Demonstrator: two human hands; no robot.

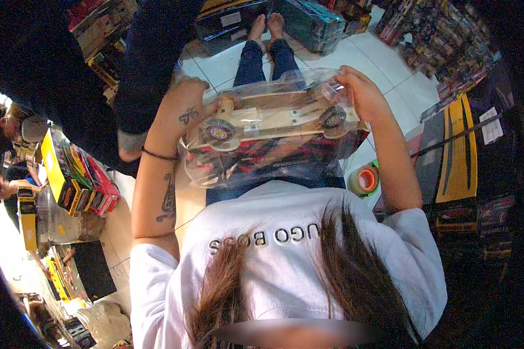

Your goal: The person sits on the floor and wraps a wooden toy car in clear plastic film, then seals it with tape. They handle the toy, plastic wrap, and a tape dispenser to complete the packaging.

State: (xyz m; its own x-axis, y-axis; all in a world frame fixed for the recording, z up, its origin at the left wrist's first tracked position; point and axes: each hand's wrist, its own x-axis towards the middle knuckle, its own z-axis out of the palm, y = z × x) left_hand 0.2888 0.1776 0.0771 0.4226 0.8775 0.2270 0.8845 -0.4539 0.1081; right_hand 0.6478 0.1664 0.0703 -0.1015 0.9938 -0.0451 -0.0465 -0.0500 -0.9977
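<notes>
Our left hand (187,96) grips the bagged wooden vehicle (276,121) at its left end; our right hand (364,96) pinches its far right corner.

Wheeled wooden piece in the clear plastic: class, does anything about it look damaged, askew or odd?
Nothing stands out as clearly damaged or askew. The clear plastic around the wheeled wooden piece is loose and wrinkled, but that looks like ordinary slack wrapping.

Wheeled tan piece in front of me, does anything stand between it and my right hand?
Yes: clear plastic wrapping covers the wheeled tan piece, and the right hand grips that wrapping near its upper right corner. I see nothing else between them.
</notes>
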